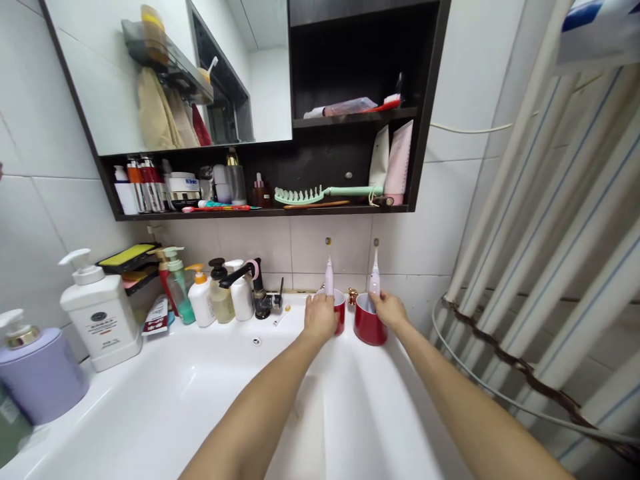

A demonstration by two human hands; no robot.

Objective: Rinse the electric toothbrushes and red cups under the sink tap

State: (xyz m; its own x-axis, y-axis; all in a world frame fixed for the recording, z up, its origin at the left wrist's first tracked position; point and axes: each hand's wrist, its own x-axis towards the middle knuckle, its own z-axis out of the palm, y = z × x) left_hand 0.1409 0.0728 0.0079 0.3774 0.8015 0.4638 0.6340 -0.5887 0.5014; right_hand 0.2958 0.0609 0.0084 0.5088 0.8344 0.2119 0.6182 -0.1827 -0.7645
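Two red cups stand at the back right of the white basin top [210, 393]. My left hand [320, 317] is wrapped round the left red cup [340, 317], which holds a pale pink electric toothbrush [329, 276] upright. My right hand [389, 310] grips the rim of the right red cup [369, 328], where a second pink electric toothbrush [375, 275] stands. Both arms reach forward over the basin.
A black tap [253, 287] and several pump bottles [203, 299] line the back edge. A large white pump bottle [101, 312] and a lilac container [37, 373] stand at the left. A dark shelf [260, 212] holds a green comb. A striped curtain [565, 253] hangs at the right.
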